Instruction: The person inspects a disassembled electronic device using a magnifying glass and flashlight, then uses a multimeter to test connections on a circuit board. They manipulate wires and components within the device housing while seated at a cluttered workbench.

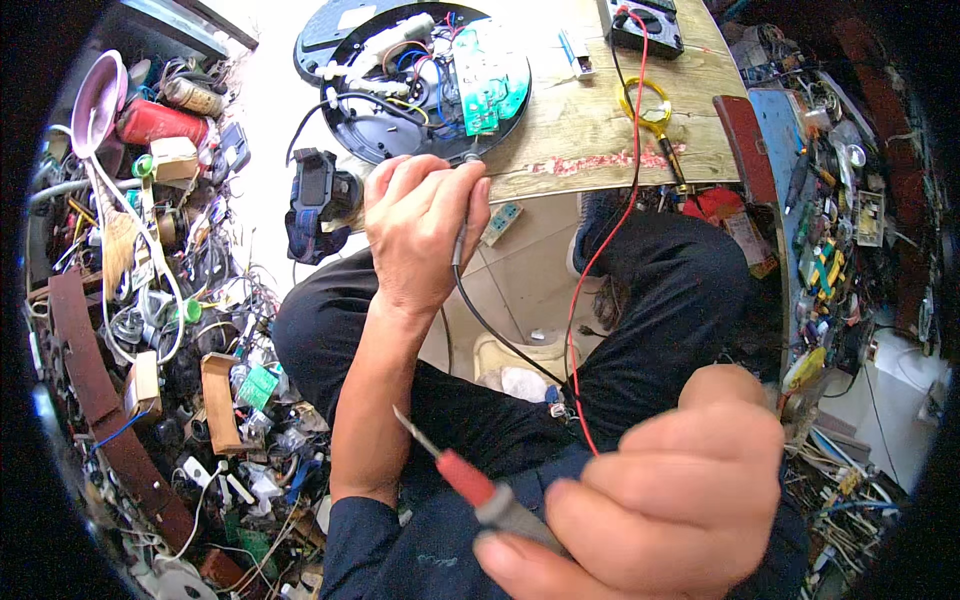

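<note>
My left hand (420, 230) is closed around a dark test probe (460, 245), whose black lead hangs down from the fist. Its upper end is by the near rim of a round black housing (360, 145); whether the tip touches anything is hard to tell. Inside the housing are wires, white parts and a green circuit board (485, 85). Nearer to me, over my lap, my right hand (660, 500) grips a red and grey test probe (465, 478), its thin metal tip pointing up and left. A red lead (605, 250) runs from a black multimeter (655, 28) toward this hand.
A yellow-rimmed magnifying glass (650, 107) lies on the wooden tabletop (560, 130). Left of my hand, a dark strapped device (318, 195) sits at the table's edge. Piled parts and cables (250, 420) crowd the left; more parts (835, 240) fill the right.
</note>
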### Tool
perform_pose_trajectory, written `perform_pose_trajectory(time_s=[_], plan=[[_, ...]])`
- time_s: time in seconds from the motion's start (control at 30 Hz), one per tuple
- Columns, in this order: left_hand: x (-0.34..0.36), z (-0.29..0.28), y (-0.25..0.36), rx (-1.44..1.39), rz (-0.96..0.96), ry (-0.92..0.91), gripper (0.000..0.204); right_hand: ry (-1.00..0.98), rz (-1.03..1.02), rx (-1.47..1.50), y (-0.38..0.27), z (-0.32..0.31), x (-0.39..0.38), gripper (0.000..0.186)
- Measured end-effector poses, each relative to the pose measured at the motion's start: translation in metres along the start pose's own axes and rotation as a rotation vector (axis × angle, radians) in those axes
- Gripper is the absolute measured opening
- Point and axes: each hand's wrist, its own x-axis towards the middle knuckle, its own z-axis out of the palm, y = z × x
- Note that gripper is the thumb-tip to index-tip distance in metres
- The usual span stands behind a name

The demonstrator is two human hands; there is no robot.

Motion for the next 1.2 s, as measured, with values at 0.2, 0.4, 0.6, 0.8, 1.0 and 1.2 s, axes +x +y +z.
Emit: perform_pose_trajectory(time_s=[0.2, 0.4, 0.6, 0.8, 1.0, 1.2], plan=[[0.008, -0.002, 0.005, -0.043, 0.002, -0.028, 0.017, -0.017, 0.329, -0.191, 0.071, 0.05, -0.036, 0.031], [0.003, -0.002, 0.001, -0.047, -0.027, -0.039, 0.016, -0.066, 0.435, -0.296, 0.107, 0.084, -0.068, 0.024], [0.003, -0.002, 0.0, -0.058, -0.014, -0.006, 0.018, -0.116, 0.449, -0.306, 0.115, 0.096, -0.07, 0.023], [0.005, -0.004, 0.002, -0.065, -0.027, -0.003, 0.016, -0.084, 0.426, -0.352, 0.123, 0.104, -0.071, 0.022], [0.004, -0.003, 0.001, -0.061, -0.026, -0.011, 0.016, -0.089, 0.425, -0.354, 0.124, 0.105, -0.07, 0.025], [0.005, -0.005, 0.001, -0.06, -0.027, -0.013, 0.016, -0.119, 0.453, -0.35, 0.124, 0.106, -0.068, 0.024]])
